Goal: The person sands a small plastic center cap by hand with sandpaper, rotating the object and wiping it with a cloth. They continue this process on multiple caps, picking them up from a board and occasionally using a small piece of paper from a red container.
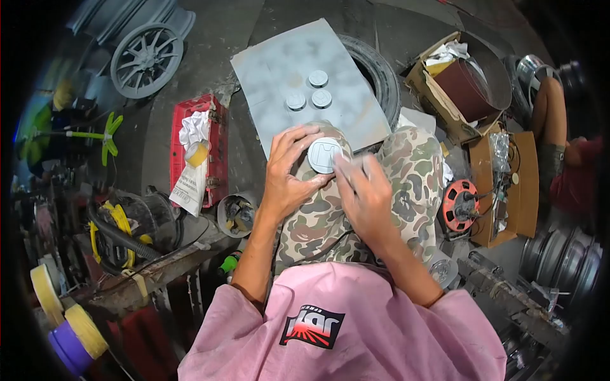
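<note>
The left hand [293,166] is clamped on one round gray wheel cap [323,156], above one camouflage-covered thigh [311,222]. One blurred right hand [367,193] meets its edge, its grip unclear. Three similar caps [321,98] lie on one board [279,70].

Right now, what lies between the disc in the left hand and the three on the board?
A bare strip of board, then, nearer the held disc, the camouflage-covered knee; head view.
</note>
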A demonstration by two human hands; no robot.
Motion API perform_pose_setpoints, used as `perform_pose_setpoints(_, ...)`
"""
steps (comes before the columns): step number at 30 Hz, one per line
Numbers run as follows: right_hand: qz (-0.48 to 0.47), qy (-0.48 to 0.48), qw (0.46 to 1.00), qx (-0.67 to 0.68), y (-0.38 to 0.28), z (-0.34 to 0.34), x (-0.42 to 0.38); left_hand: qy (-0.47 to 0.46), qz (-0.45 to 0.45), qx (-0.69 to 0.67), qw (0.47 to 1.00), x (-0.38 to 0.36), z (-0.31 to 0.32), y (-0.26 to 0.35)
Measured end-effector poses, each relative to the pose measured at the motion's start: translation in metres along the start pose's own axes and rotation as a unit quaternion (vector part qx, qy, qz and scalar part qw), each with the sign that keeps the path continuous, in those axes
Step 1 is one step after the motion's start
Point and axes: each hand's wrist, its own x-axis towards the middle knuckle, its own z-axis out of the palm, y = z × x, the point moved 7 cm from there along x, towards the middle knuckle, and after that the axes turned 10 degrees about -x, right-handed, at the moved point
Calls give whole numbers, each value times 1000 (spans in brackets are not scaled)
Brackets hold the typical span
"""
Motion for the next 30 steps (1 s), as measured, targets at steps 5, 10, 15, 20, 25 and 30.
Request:
perform_pose_setpoints(5,6,-14,1000,-8,17,3,10,-13,-22,-13,1000,0,5,-2)
perform_pose_setpoints(10,-113,-44,992,-35,-12,9,21,-6,-4,-19,1000,1,4,-5)
perform_pose_setpoints(15,-129,-62,989,-26,4,7,34,-5,-35,-38,999,1,6,0)
perform_pose_setpoints(20,-226,-101,969,6,-13,8,28,-7,-4,-20,1000,2,5,-2)
perform_pose_setpoints(25,-211,-83,974,-27,-13,14,35,6,10,-36,999,1,4,-7)
perform_pose_setpoints(30,-172,-88,981,-14,1,8,40,1,-4,-32,999,-1,6,-4)
